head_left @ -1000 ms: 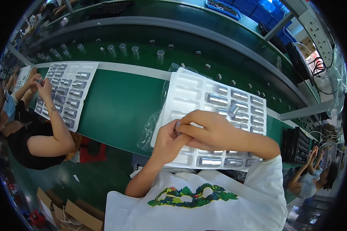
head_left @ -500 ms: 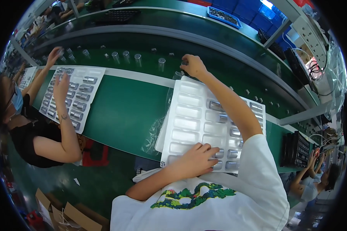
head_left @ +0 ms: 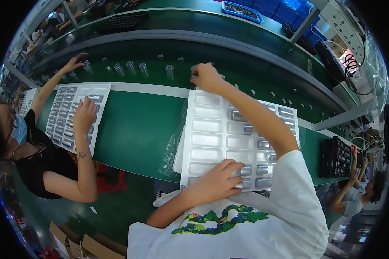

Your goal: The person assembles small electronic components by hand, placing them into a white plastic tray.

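Note:
A white plastic tray [head_left: 208, 140] with moulded pockets lies in front of me, on top of another sheet. Silver metal cylinders [head_left: 263, 143] lie in pockets on its right side; the left pockets show bare. My left hand [head_left: 218, 179] rests at the tray's near edge, fingers spread, fingertips by two cylinders [head_left: 244, 171]. My right arm stretches across the tray to the belt beyond. There my right hand [head_left: 207, 78] is closed on a metal cylinder [head_left: 192, 69], mostly hidden by the fingers.
On the green belt stand several upright cylinders [head_left: 169, 70] and small metal pieces [head_left: 253, 92]. At left a co-worker [head_left: 43, 159] handles cylinders over another filled tray [head_left: 69, 114]. Clear plastic film [head_left: 172, 157] lies beside my tray. A black crate stack [head_left: 335, 157] stands at right.
The view has shifted slightly. Cylinders on the belt appear further left, and my right hand has moved left with them. The co-worker's hands have shifted. My left hand stays on the tray.

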`<state>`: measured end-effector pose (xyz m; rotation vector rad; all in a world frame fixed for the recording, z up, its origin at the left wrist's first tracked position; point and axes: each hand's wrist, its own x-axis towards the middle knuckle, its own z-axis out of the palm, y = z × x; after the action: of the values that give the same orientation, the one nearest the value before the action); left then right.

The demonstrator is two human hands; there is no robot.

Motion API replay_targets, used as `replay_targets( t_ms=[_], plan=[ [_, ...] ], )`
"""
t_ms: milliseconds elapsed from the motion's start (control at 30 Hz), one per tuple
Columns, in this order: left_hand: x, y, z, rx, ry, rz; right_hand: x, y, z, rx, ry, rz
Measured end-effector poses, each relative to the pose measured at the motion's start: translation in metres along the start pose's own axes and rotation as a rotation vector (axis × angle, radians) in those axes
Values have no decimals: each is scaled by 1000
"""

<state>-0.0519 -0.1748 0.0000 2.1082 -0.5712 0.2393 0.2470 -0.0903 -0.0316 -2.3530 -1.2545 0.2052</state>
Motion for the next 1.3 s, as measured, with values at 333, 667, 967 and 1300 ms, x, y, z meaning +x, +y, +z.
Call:
replay_targets(
  t_ms=[333,667,967,1300],
  plan=[
    [-10,-7,-25,-1188,536,-544,-65,4,-103,1572,145,50],
    [-1,-12,-20,-1418,850,-362,-215,-35,-123,1326,-259,138],
    [-5,-1,-17,-1244,743,-243,-230,-22,-128,1197,-187,-172],
    [5,13,-7,-1017,756,-342,-230,-42,-140,636,-83,-670]
  ],
)
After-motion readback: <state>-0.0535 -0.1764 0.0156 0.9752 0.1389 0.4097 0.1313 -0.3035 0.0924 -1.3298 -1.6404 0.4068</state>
